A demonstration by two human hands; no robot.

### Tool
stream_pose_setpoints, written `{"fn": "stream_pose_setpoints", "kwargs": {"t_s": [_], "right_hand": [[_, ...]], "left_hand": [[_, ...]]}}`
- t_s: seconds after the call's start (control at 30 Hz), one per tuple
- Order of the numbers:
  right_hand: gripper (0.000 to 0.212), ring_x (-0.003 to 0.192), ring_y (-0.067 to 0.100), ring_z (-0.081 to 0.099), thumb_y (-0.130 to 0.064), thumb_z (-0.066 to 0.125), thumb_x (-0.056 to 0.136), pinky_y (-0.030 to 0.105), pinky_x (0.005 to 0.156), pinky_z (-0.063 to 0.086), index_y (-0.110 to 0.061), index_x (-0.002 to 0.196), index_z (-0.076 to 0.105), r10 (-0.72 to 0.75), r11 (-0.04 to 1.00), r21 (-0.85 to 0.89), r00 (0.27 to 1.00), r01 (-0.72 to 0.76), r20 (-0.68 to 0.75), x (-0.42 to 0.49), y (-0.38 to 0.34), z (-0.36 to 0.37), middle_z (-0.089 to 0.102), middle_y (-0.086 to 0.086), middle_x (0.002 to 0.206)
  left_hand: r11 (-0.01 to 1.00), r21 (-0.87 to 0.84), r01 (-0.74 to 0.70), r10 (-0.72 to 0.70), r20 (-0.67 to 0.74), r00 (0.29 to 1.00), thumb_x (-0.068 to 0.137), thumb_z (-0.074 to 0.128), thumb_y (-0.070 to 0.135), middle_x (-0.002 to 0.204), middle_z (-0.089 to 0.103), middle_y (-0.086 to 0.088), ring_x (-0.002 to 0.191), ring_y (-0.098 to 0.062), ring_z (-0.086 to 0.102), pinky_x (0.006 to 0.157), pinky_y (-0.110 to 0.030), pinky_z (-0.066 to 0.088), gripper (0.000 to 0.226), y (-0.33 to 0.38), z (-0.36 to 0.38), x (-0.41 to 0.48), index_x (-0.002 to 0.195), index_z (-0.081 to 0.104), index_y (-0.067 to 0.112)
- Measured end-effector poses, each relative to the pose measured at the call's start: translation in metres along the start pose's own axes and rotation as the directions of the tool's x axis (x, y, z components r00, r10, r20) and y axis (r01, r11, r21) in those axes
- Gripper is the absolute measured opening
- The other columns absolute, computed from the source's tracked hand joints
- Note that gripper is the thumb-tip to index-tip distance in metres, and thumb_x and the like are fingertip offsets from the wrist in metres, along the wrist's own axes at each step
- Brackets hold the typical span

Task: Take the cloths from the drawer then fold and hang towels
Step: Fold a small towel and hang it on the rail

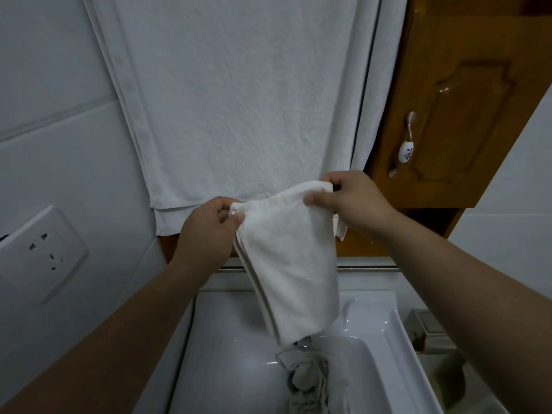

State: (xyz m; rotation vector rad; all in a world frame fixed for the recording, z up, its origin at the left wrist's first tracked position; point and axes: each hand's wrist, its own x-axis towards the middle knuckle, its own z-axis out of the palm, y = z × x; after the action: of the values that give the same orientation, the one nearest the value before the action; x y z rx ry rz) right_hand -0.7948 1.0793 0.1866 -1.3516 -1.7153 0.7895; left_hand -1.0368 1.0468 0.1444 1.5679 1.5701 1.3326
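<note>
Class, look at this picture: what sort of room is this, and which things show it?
Most likely a bathroom: a white sink lies at the bottom, a large white towel hangs against the tiled wall, and a wooden cabinet stands beside it.

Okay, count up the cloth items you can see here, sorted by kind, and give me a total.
Small white towel, pinched by the left hand and the right hand: 1
Large white towel hanging on the wall: 1 (its layers overlap, so there may be more)
Crumpled grey cloth in the sink: 1
Total: 3
</note>
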Motion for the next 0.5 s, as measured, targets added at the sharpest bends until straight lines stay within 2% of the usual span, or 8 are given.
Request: {"fn": "stream_pose_setpoints", "kwargs": {"t_s": [0.03,0.07,0.17,0.23,0.33,0.4,0.5], "right_hand": [[0.015,0.086,0.013,0.071,-0.032,0.077,0.085,0.036,0.080,0.060,-0.020,0.093,0.075,-0.013,1.000,0.004,1.000,0.013,0.009,0.000,-0.005,-0.001,0.075,-0.004,0.090],[0.015,0.086,0.013,0.072,-0.033,0.075,0.086,0.038,0.082,0.060,-0.019,0.094,0.075,-0.032,0.999,-0.006,0.999,0.032,0.021,0.000,-0.009,-0.002,0.076,-0.004,0.091],[0.015,0.088,0.013,0.071,-0.034,0.072,0.089,0.041,0.085,0.060,-0.020,0.096,0.074,-0.079,0.996,-0.051,0.997,0.079,-0.005,0.003,-0.018,-0.009,0.075,-0.004,0.093],[0.016,0.090,0.013,0.068,-0.034,0.069,0.091,0.038,0.084,0.058,-0.020,0.099,0.073,-0.108,0.987,-0.119,0.994,0.104,-0.031,0.005,-0.021,-0.012,0.072,-0.005,0.095],[0.015,0.088,0.009,0.065,-0.033,0.067,0.093,0.034,0.079,0.056,-0.020,0.098,0.072,-0.151,0.966,-0.217,0.988,0.140,-0.034,0.005,-0.025,-0.017,0.070,-0.007,0.093],[0.014,0.088,0.009,0.066,-0.033,0.068,0.092,0.035,0.080,0.057,-0.021,0.099,0.072,-0.153,0.960,-0.240,0.988,0.147,-0.007,0.003,-0.027,-0.023,0.071,-0.007,0.094],[0.015,0.091,0.008,0.064,-0.034,0.068,0.092,0.034,0.084,0.056,-0.023,0.101,0.071,-0.156,0.947,-0.276,0.987,0.162,0.046,0.000,-0.032,-0.030,0.070,-0.009,0.098]], "left_hand": [[0.999,0.036,0.010,-0.010,-0.003,1.000,0.091,0.065,0.017,0.084,0.072,0.013,0.075,0.003,0.066,0.064,-0.013,0.051,0.009,0.004,-0.001,0.001,0.096,0.069,0.023],[0.998,0.065,0.020,-0.020,-0.006,1.000,0.090,0.068,0.017,0.083,0.072,0.011,0.074,0.001,0.066,0.057,-0.012,0.047,0.008,0.007,-0.002,0.003,0.096,0.069,0.021],[0.989,0.150,-0.001,0.001,0.006,1.000,0.085,0.071,0.019,0.079,0.071,0.009,0.069,-0.005,0.063,0.053,-0.014,0.043,0.009,0.020,-0.004,0.006,0.093,0.069,0.022],[0.972,0.227,-0.058,0.050,0.041,0.998,0.082,0.071,0.019,0.081,0.070,0.011,0.069,-0.002,0.062,0.053,-0.013,0.044,0.013,0.028,-0.004,0.007,0.094,0.069,0.025],[0.945,0.298,-0.136,0.103,0.122,0.987,0.079,0.072,0.018,0.091,0.071,0.015,0.080,-0.001,0.064,0.062,-0.015,0.046,0.026,0.037,-0.006,0.010,0.102,0.072,0.030],[0.946,0.301,-0.120,0.078,0.148,0.986,0.079,0.071,0.016,0.094,0.070,0.016,0.082,-0.001,0.063,0.062,-0.015,0.044,0.031,0.042,-0.009,0.013,0.106,0.072,0.029],[0.957,0.279,-0.082,0.039,0.157,0.987,0.079,0.065,0.008,0.089,0.069,0.015,0.077,-0.003,0.061,0.057,-0.015,0.043,0.028,0.052,-0.011,0.015,0.097,0.072,0.029]]}}
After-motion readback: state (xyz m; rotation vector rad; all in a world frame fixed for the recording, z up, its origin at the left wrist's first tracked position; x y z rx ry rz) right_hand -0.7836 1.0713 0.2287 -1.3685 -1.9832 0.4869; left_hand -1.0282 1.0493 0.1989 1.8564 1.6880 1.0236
